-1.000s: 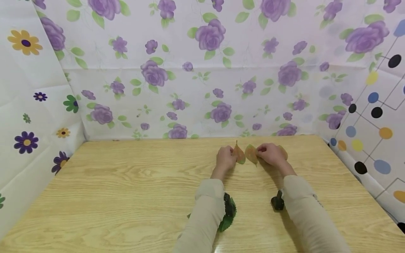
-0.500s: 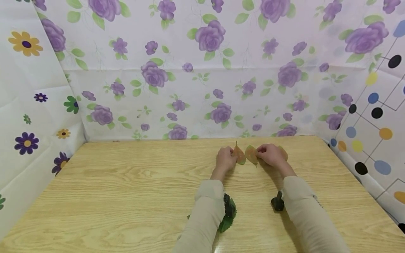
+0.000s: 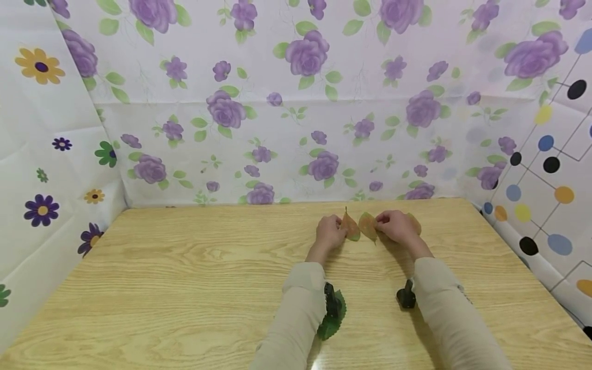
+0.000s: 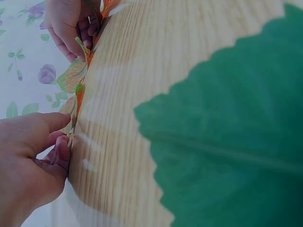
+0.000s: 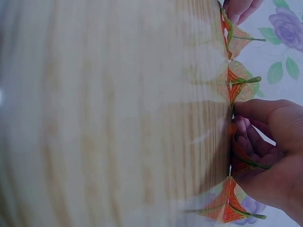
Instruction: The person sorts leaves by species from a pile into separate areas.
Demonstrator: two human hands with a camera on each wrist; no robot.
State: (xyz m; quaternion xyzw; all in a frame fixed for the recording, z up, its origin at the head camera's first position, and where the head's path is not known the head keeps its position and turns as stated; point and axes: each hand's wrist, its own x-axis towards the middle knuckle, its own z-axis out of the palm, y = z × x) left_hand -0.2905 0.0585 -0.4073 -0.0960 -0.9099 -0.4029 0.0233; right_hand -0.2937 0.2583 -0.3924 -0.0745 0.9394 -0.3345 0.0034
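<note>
Leaves (image 3: 414,223) lie along the far edge of the table (image 3: 185,282) — row looks mostly set. Left hand (image 3: 330,232) pinches the end leaf (image 3: 350,228); right hand (image 3: 396,226), partly obscured, seems to pinch the second leaf (image 3: 368,226). Release remains; green leaf (image 3: 330,328) sits apart.

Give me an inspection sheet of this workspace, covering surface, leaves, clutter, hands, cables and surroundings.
Surface: wood-grain table, no damage seen.
Leaves: left leaf and middle leaf side by side near the far edge, apart; right leaf partly hidden behind the right hand.
Clutter: green leaf beside the left sleeve; whether it rests on the table is unclear.
Hands: left hand pinches the left leaf's edge; right hand appears to pinch the middle leaf.
Cables: nothing seen.
Surroundings: purple-rose sheet behind, flowered sheet left, dotted sheet right.
</note>
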